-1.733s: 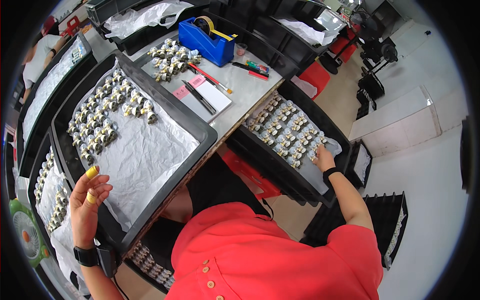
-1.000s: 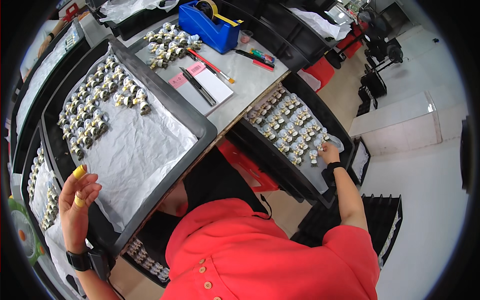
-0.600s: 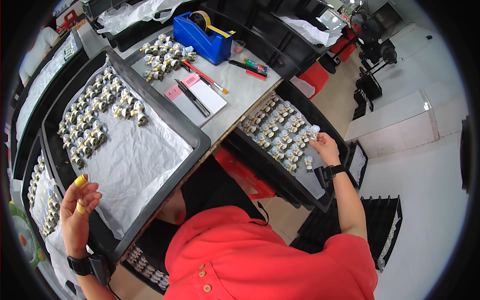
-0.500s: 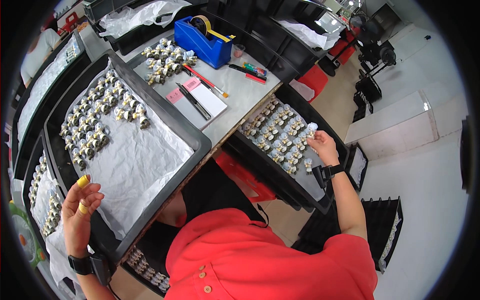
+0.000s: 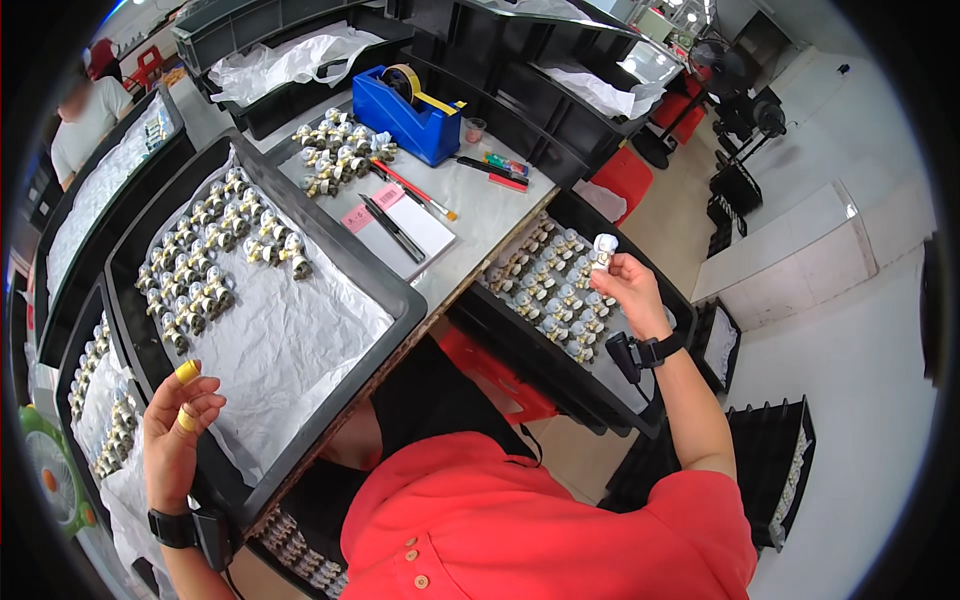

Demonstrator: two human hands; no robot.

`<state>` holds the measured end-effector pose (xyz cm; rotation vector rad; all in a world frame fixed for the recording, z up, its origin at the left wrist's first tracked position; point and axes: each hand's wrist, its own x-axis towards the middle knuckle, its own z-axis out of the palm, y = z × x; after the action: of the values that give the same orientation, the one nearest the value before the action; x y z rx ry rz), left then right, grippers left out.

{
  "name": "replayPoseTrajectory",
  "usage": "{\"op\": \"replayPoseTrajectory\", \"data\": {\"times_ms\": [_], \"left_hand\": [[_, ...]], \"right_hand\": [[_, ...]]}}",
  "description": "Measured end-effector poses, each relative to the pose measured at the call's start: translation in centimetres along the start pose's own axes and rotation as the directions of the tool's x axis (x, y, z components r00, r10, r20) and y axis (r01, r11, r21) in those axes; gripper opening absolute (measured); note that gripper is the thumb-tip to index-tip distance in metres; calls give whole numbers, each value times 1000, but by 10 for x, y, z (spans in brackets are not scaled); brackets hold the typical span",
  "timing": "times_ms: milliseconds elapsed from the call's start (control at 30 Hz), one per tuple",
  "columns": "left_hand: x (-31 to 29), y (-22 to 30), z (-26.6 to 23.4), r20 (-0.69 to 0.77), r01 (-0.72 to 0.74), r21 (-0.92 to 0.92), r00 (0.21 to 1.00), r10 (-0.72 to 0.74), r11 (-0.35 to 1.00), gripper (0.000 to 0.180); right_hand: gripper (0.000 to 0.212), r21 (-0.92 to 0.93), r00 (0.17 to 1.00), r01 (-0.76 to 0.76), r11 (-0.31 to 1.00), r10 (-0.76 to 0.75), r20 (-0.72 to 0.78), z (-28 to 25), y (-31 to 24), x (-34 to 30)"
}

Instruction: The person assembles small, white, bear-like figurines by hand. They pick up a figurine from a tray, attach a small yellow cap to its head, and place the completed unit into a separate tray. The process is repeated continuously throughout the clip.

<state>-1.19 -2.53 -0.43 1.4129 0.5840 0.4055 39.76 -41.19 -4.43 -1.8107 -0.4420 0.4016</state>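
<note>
My right hand [image 5: 638, 288] pinches a small figurine [image 5: 604, 248] between thumb and fingers. The figurine has a white head and stands upright in the grip, above a black tray [image 5: 640, 418] on the right. Rows of similar white, yellow and dark figurines [image 5: 555, 290] fill much of that tray. At the left, my left hand [image 5: 178, 430] is raised by the edge of a large black tray [image 5: 405, 318] lined with white paper. Its fingers are apart with nothing between them, and two carry yellow coverings. Several figurines [image 5: 190, 290] lie in the far-left part of this tray.
On the table [image 5: 490, 205] are a blue tape dispenser [image 5: 425, 128], a cluster of figurines [image 5: 340, 150], a notepad [image 5: 425, 222] with pens, a red brush [image 5: 410, 185] and a small cup [image 5: 475, 128]. Stacked black crates [image 5: 490, 65] stand behind. Another person [image 5: 88, 130] is at far left.
My right hand has moved a little left, carrying the figurine over the tray. The figurine now shows more upright. My left hand stays raised by the large tray; the view has shifted slightly.
</note>
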Motion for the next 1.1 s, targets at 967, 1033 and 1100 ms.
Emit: {"op": "replayPoseTrajectory", "data": {"times_ms": [967, 1033, 1100], "left_hand": [[2, -5, -6, 7, 9, 11, 1000, -9, 1000, 59], [2, -4, -6, 7, 7, 11, 1000, -7, 1000, 59], [1, -4, -5, 4, 9, 10, 1000, -9, 1000, 59]], "right_hand": [[31, -859, 970, -244, 450, 107, -219, -119, 155, -25], [30, -853, 964, -259, 453, 72, -255, -117, 161, -23], [30, -858, 962, -260, 442, 46, -268, -115, 162, -23]]}}
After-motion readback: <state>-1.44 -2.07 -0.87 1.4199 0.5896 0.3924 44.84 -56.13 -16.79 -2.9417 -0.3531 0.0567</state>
